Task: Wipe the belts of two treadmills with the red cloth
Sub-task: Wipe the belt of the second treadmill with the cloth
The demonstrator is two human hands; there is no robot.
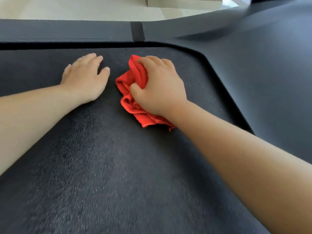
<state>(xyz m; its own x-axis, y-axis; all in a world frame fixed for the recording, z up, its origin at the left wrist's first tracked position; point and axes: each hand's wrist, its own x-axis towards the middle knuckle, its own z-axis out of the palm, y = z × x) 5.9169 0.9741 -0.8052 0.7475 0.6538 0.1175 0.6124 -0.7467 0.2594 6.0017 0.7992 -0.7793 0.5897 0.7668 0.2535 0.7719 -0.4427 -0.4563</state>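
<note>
Nearest me the dark textured belt (118, 166) fills the lower view. I see no clear mark dividing wiped from unwiped, so I cannot tell how much of it is done. Further out, my left hand (86, 76) lies flat with fingers straight, pressing on the belt. Just beside it my right hand (158, 88) grips the bunched red cloth (133, 92) against the belt, close to its far end by the grey cover (67, 29). Beyond is pale floor (84, 9). I judge this a stroke on one belt; no second treadmill shows, so that belt is probably left.
</note>
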